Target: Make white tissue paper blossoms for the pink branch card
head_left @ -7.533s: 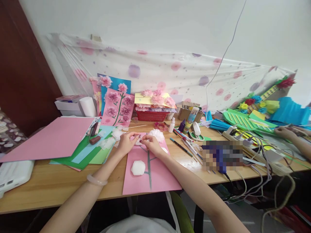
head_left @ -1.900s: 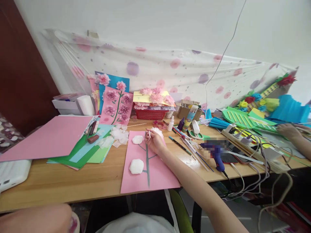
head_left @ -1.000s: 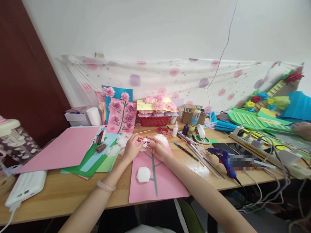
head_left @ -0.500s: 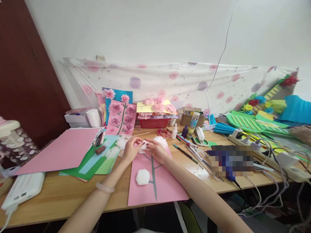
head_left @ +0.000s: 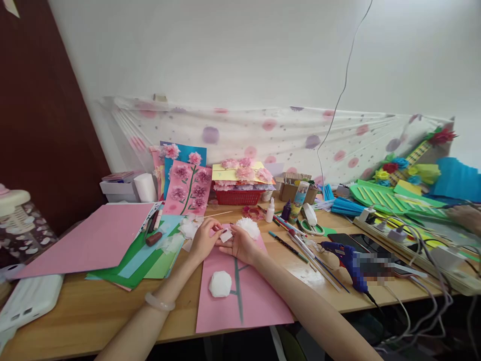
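My left hand (head_left: 203, 239) and my right hand (head_left: 240, 243) meet over the top of a pink card (head_left: 240, 296) with a painted green stem. Between their fingertips is a small white tissue piece (head_left: 226, 235), pinched by both hands. A white tissue flower (head_left: 220, 283) is stuck on the card nearer to me, left of the stem. A fluffier white tissue flower (head_left: 248, 226) lies just beyond my right hand. Loose white tissue scraps (head_left: 188, 229) lie left of my left hand.
A big pink sheet (head_left: 90, 238) and green and blue sheets (head_left: 139, 258) lie left. Finished flower cards (head_left: 187, 183), a red basket (head_left: 236, 196), glue bottles (head_left: 269, 210), pens (head_left: 296, 240), a blue glue gun (head_left: 347, 255), cables and a power strip (head_left: 409, 235) crowd the back and right. Another person's hand (head_left: 466, 215) is at far right.
My left hand left the table and came back to join the right one. Both hands now pinch the small tissue piece slightly lower in view. The view has tilted up.
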A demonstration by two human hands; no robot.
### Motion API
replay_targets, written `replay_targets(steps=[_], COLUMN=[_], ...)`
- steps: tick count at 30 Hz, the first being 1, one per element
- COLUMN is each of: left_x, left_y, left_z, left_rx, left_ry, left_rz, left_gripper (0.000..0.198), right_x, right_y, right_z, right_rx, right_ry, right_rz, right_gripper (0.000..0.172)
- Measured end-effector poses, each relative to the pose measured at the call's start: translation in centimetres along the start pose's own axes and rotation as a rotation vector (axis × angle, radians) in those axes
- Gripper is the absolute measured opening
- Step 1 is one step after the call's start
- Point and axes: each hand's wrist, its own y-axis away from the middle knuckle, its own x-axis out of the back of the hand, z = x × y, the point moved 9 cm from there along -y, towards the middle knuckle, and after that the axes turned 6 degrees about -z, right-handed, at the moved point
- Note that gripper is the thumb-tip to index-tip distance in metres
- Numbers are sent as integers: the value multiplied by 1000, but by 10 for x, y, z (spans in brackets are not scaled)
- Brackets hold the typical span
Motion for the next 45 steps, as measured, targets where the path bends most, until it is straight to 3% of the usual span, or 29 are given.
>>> replay_targets(steps=[5, 10, 14, 18, 24, 36, 42, 45], left_x=[4, 1, -3, -8, -16, -19, 10, 11], left_y=[0, 4, 7, 9, 12, 12, 11, 9], left_z=[-22, -44, -45, -43, -46, -48, -37, -9], left_rx=[157, 324, 408, 475, 527, 501, 318, 136], left_ry=[200, 476, 661, 784, 860, 674, 372, 129], left_rz=[69, 134, 127, 80, 18, -52, 166, 116], left_gripper=[9, 29, 37, 36, 31, 33, 25, 15], right_x=[8, 15, 12, 5, 4, -10, -1, 2], right_y=[0, 0, 3, 8, 10, 18, 21, 21], right_z=[0, -7, -10, -14, -16, -33, -46, -48], right_rx=[10, 82, 100, 83, 30, 274, 422, 444], right_ry=[-87, -76, -37, -25, 53, 465, 568, 568], right_rz=[79, 142, 145, 108, 94, 105, 239, 272], right_gripper=[10, 19, 20, 10, 32, 34, 25, 24])
